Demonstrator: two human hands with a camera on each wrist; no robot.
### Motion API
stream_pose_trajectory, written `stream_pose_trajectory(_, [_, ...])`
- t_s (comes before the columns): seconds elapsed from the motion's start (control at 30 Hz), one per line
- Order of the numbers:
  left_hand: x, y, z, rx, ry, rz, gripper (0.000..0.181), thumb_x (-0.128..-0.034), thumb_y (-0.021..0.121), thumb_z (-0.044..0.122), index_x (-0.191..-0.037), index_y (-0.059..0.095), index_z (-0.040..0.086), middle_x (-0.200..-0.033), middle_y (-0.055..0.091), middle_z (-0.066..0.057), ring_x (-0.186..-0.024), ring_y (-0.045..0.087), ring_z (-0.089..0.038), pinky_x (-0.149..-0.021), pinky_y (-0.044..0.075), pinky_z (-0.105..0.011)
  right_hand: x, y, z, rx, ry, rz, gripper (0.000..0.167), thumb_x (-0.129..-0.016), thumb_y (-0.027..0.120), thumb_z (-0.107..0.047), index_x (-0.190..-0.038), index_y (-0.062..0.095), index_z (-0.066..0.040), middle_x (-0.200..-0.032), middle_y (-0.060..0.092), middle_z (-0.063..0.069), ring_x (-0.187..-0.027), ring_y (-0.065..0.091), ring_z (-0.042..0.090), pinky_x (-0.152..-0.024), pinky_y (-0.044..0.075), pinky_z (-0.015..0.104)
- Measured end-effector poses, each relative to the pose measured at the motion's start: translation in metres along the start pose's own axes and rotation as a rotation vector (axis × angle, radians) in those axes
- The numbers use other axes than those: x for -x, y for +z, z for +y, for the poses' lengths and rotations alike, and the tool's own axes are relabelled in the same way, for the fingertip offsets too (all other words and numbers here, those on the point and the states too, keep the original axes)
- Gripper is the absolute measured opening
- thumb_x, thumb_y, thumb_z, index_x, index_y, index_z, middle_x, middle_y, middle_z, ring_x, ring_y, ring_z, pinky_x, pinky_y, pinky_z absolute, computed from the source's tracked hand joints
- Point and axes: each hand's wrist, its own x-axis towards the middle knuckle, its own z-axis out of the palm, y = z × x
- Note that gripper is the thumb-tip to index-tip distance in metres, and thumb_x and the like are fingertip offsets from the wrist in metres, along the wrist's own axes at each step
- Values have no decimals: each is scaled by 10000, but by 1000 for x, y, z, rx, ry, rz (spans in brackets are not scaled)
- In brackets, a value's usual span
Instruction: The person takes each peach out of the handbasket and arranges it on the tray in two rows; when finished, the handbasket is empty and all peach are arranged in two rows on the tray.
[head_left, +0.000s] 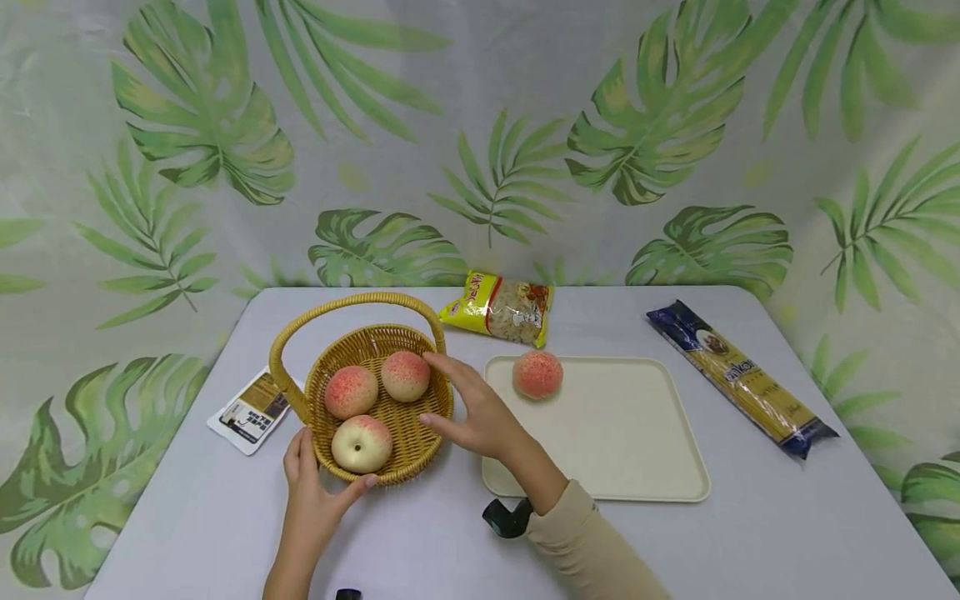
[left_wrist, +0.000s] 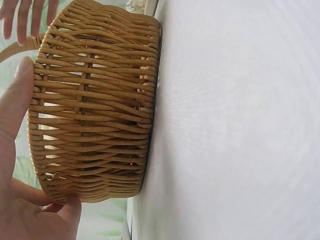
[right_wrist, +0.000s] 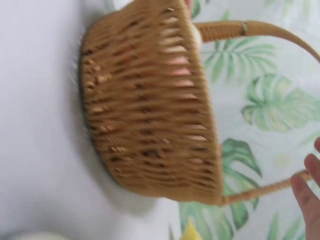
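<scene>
Over on the left side, we see the left hand (head_left: 311, 493) gripping the wicker basket (head_left: 408, 427); three peaches (head_left: 406, 377) sit inside. The right hand (head_left: 478, 407) hovers above, fingers spread, holding nothing. One more peach (head_left: 537, 375) lies on the tray (head_left: 607, 433). Probably mid peach-transfer; next likely needs a thumb-and-finger grasp while we steady the basket.

Sleeve (head_left: 600, 546), one, right arm (head_left: 538, 477): beige fabric, lightly creased. Wrist-worn unit (head_left: 508, 518), one: black, curved, just beside the sleeve's cuff (head_left: 566, 507). Black piece (head_left: 348, 594), small, partly visible: well left of the sleeve, near bare left forearm (head_left: 296, 546).
</scene>
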Motion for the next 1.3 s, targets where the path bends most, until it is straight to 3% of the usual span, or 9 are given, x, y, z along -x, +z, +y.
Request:
stream_pose_trajectory(0.13, [0,0,0,-5,4,3,1143,-648,812,281,-1424,29,-17,-1409,12,-231,-1286,85,-375,-973,213,-575,-2,19,4,4,31,-84,706,-818,664,-287,-1388,303,-78,-1373,368,84,-1260,312,184,-1012,291,362])
stream_pose_trajectory(0.4, [0,0,1,-3,-6,0,1145,-648,813,279,-1420,26,-34,-1415,11,-231,-1288,85,-377,-972,214,-577,-6,40,8,-35,82,-200,709,-829,647,-300,-1403,275,-112,-1393,341,56,-1279,275,158,-1019,277,362])
stream_pose_trajectory(0.67, [0,0,2,8,-26,-11,1151,-655,808,278,-1420,6,-30,-1424,-12,-222,-1293,74,-380,-978,208,-573,-11,46,7,-17,114,-280,673,-850,622,-304,-1390,298,-67,-1384,355,42,-1264,294,121,-1027,256,304])
stream_pose_trajectory(1.07, [1,0,0,24,-28,-17,1146,-671,797,283,-1427,-16,-2,-1431,-25,-205,-1296,74,-370,-982,205,-568,-25,51,5,-1,161,-433,683,-814,677,-248,-1387,332,-112,-1392,353,6,-1270,279,106,-1017,259,257])
stream_pose_trajectory(1.3, [1,0,0,30,-28,-17,1147,-672,795,285,-1428,-21,7,-1433,-27,-197,-1299,63,-361,-986,198,-565,-32,57,7,-44,169,-530,666,-798,695,-229,-1366,364,-128,-1348,403,-34,-1231,332,73,-987,284,208])
